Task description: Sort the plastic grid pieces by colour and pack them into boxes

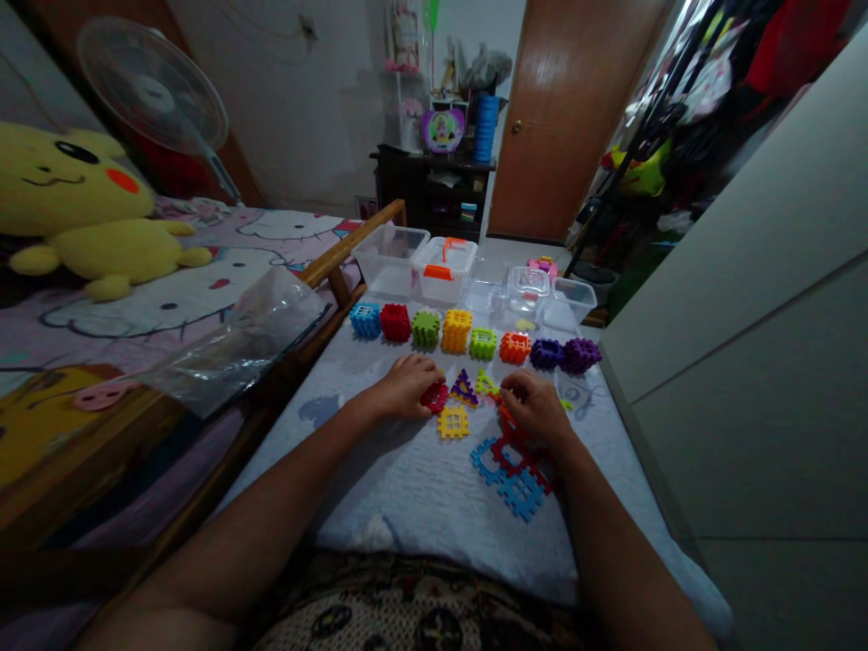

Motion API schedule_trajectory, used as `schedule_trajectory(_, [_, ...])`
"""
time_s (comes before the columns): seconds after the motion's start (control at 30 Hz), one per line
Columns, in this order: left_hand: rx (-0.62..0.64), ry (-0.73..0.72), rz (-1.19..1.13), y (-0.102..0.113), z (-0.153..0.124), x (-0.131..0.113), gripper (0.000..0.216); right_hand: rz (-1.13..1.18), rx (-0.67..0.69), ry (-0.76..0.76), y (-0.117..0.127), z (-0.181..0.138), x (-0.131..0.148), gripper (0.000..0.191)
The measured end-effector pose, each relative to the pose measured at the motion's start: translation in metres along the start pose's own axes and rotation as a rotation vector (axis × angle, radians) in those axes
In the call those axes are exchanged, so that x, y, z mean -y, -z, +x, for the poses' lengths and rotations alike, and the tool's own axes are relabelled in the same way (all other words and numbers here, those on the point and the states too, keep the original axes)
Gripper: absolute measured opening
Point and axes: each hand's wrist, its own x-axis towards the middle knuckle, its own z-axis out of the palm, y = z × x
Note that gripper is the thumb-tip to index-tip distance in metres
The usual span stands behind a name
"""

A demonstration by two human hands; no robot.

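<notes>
here, eight built cubes (457, 330) stand in one row on the white mat (407, 493). the left hand (405, 385) lies curled over one red piece (434, 396), grip unclear; the right hand (537, 409) pinches one orange piece (505, 417), beside two triangles (464, 389) and one yellow square (453, 422).

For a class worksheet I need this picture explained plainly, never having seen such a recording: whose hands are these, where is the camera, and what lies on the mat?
There is no machine here: a person wears a camera on the head, looking down at their own two bare hands. On the pale mat stands a row of eight coloured plastic cubes, with clear boxes behind. Nearer lie flat pieces: a purple triangle, a yellow square, blue tiles. The left hand rests its fingers on a red piece; the right hand lies over red frames. Whether either grips is unclear.
</notes>
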Motion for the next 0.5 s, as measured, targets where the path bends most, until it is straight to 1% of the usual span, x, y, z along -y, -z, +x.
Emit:
schedule_trajectory(0.23, [0.055, 0.011, 0.076, 0.0036, 0.0071, -0.0014, 0.036, -0.011, 0.012, 0.006, -0.0006, -0.0004, -0.0012, 0.007])
schedule_trajectory(0.5, [0.109, 0.050, 0.135, 0.0073, 0.0053, -0.0026, 0.038, -0.013, 0.019, 0.014, -0.0021, -0.0008, -0.0026, 0.007])
